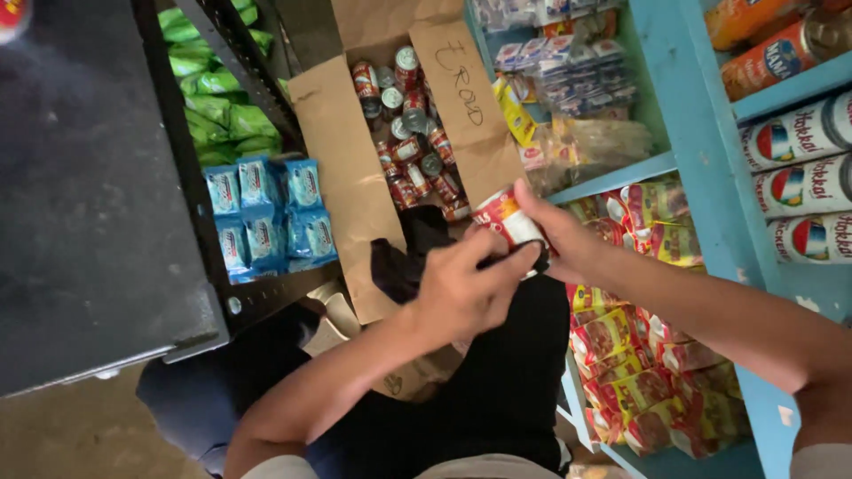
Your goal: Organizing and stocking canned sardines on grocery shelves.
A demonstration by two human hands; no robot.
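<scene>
Between the two hands, just above the person's lap, sits a can (504, 218) with a red, white and yellow label. The right hand (568, 241) grips the can from the right side, fingers wrapped round its body. The left hand (461, 288) is closed on a black cloth (417, 253), with its fingers pressed against the lower end of the can. The cloth hangs down to the left of the can. The can is tilted, its top end pointing up and to the left.

Directly beyond the hands stands an open cardboard box (342, 168), flaps spread outward. Inside it lie many similar cans (410, 133), some upright with silver tops showing, some on their sides.

Left of the box, a dark metal rack (213, 222) carries blue packets (266, 213) on a lower level and green packets (213, 98) farther back.

Right of the box, a light blue shelf unit (701, 151) holds several goods:
- clear bags of small wrapped items (568, 71) on the upper level;
- red and yellow sachets (639, 355) on the lower levels;
- large cans (803, 186) lying on their sides at the far right;
- orange containers (763, 35) at the top right.
</scene>
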